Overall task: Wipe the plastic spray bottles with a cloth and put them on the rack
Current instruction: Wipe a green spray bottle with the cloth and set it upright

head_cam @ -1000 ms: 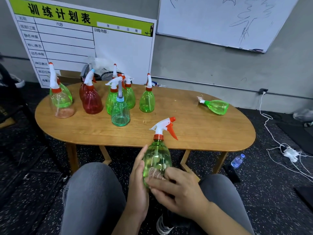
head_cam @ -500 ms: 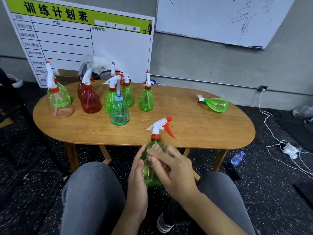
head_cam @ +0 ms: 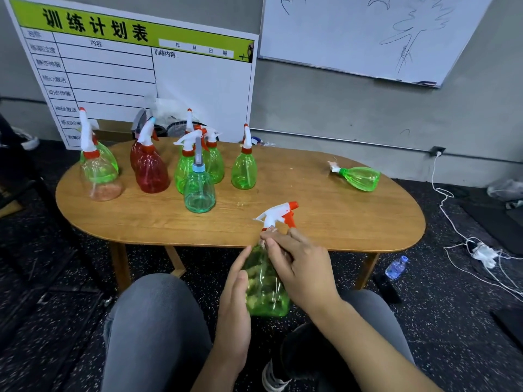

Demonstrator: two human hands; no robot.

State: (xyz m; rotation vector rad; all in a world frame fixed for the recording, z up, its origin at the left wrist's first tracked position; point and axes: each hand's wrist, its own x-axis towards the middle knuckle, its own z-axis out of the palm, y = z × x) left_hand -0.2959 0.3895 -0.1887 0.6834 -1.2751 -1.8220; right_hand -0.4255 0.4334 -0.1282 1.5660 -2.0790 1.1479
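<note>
On the left of the surface, the other bottles are standing grouped, likely awaiting their turn. Your left hand is cupping the green bottle over your lap with flat, closed fingers, steadying it. Your right hand is pinching something pale, seemingly the cloth, at the neck. Compared with a second ago, that hand is working higher, having climbed from the belly to the collar.
</note>
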